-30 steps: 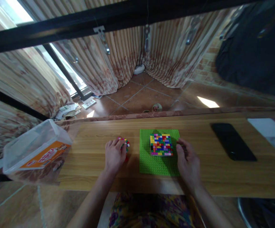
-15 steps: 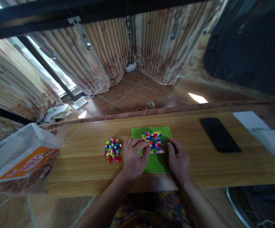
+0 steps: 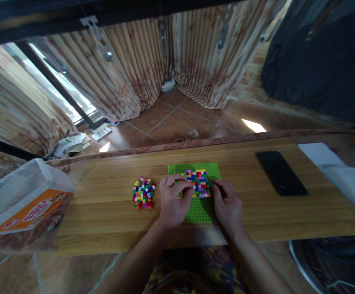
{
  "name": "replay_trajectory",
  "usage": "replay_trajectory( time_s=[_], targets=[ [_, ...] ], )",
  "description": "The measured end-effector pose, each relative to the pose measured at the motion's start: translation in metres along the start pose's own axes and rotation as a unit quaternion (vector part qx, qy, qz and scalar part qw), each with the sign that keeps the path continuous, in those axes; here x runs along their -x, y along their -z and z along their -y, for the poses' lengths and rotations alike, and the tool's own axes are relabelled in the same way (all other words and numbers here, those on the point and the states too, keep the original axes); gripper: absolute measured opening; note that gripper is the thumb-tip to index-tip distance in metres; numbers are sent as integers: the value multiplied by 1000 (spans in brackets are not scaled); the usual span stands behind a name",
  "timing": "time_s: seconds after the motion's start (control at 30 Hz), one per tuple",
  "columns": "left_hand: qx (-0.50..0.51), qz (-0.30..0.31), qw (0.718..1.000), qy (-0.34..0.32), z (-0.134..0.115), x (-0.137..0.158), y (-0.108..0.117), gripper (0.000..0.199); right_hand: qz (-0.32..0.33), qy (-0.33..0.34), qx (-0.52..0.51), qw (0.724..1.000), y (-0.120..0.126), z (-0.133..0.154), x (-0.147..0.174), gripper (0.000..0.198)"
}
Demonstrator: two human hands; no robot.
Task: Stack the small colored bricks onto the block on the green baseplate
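Note:
A green studded baseplate lies on the wooden table, with a multicoloured block of small toy bricks built on its upper part. My left hand covers the plate's left side, thumb and forefinger pinched at the block's left part. A tiny whitish brick shows at those fingertips, mostly hidden. My right hand rests at the plate's right edge, fingers loosely bent and a gap between thumb and forefinger, with nothing visible in it. Left of my left hand sits a pile of loose coloured bricks.
A clear plastic tub with an orange label stands at the table's left end. On the right lie a black phone and white paper. Curtains hang beyond the table.
The view has shifted slightly. My right fingertips have come a little further in over the plate's right edge, nearer the brick block. The left hand keeps its pinch in about the same place.

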State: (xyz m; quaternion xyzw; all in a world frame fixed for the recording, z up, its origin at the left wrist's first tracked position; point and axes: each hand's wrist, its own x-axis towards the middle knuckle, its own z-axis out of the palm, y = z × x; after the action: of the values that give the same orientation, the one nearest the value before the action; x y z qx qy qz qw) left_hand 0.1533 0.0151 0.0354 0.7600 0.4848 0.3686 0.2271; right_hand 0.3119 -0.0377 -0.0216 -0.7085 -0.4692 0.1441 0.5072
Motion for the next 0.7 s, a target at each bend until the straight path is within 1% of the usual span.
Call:
replay_trajectory(
  time_s=[0.23, 0.57, 0.7],
  targets=[
    [-21, -20, 1000, 0, -2, 0, -5, 8, 1, 4, 0, 1000, 0, 1, 0, 25],
    [-63, 3, 997, -34, -4, 3, 0, 7, 1, 3, -5, 1000, -2, -2, -1, 26],
    [-60, -4, 998, -31, -4, 2, -2, 8, 4, 5, -11, 1000, -3, -2, -1, 25]
  ],
)
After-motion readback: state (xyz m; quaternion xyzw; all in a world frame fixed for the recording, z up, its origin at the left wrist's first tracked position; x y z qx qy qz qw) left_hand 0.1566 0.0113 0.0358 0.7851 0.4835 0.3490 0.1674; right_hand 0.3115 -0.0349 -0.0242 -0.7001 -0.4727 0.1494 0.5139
